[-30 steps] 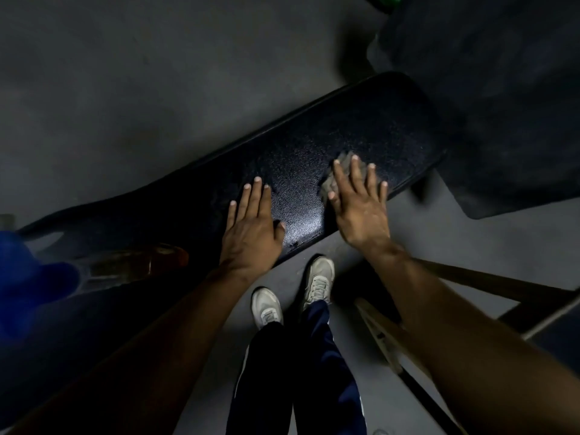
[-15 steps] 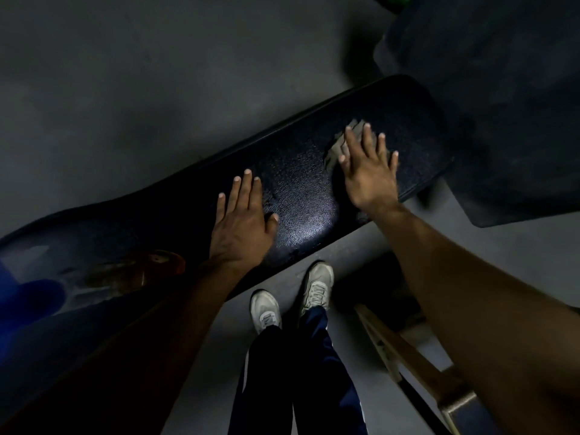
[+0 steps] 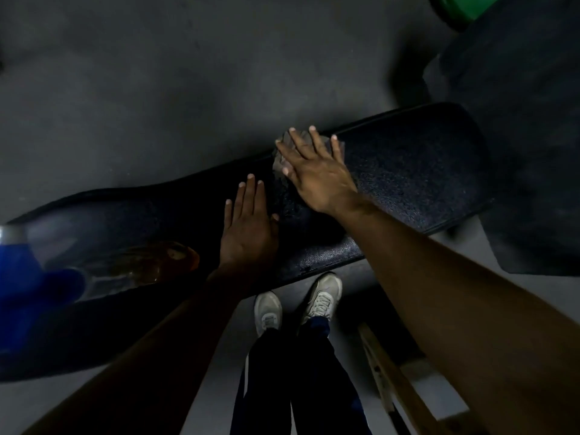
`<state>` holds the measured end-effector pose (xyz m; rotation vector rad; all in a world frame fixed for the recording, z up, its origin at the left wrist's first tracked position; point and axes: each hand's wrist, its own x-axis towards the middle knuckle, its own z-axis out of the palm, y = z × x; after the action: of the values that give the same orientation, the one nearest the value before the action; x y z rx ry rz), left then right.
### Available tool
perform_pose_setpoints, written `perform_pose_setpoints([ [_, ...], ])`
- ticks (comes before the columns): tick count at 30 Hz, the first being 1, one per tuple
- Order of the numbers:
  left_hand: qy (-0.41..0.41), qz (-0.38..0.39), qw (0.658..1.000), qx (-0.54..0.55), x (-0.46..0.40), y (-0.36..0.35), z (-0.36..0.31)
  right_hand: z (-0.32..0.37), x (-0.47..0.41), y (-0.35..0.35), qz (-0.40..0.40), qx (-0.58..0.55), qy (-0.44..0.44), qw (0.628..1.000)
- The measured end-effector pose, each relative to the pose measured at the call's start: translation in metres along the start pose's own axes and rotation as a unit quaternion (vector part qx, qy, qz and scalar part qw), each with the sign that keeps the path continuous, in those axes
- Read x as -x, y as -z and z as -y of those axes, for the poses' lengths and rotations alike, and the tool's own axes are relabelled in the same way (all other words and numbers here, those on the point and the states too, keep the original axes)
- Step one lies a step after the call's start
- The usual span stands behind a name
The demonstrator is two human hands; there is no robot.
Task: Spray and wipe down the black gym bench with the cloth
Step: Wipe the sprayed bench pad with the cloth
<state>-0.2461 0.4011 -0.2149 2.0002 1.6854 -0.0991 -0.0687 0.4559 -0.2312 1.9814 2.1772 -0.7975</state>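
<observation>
2 hands on bench (image 3: 408,180) | R hand (image 3: 317,171) flat, fingers straight, pressing cloth (image 3: 284,152) at far edge, mid-bench | L hand (image 3: 248,224) flat, fingers straight, bracing just beside — holds nothing | step: wiping | next, prob.: sweep cloth over rest of pad — keep pressure even | spray bottle (image 3: 28,284) near L end.

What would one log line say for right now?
step: wiping | right hand: flat on cloth, far edge of bench | left hand: flat on bench | bottle: lying at left
</observation>
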Motion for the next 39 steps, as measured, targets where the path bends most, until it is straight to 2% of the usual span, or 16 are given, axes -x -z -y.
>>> perform_pose_setpoints([
  [4,0.022,-0.011,1.000,0.011,-0.003,0.002,0.003,0.006,0.022,-0.018,-0.035,0.019,0.044,0.998],
  [8,0.028,-0.012,0.999,0.021,0.001,0.000,0.008,0.005,0.073,-0.042,-0.036,0.071,0.083,0.993],
  [13,0.019,-0.022,1.000,0.006,0.019,-0.007,0.016,-0.011,0.116,-0.056,-0.033,0.046,0.010,0.998],
  [20,-0.024,-0.027,0.999,-0.008,0.053,-0.017,0.036,0.012,0.048,-0.019,-0.041,-0.027,-0.072,0.996],
  [24,-0.035,-0.043,0.998,-0.004,0.062,-0.023,0.050,0.051,0.010,-0.009,0.021,0.000,-0.014,1.000],
  [26,-0.023,-0.042,0.999,0.017,0.064,-0.019,0.051,0.067,0.013,-0.017,0.022,0.017,0.013,1.000],
  [32,-0.022,-0.012,0.999,0.045,0.069,-0.009,0.050,0.068,0.100,-0.066,-0.035,0.056,0.057,0.996],
  [39,-0.048,0.003,0.998,0.049,0.071,-0.005,0.046,0.037,0.169,-0.099,-0.061,0.089,0.001,0.994],
])
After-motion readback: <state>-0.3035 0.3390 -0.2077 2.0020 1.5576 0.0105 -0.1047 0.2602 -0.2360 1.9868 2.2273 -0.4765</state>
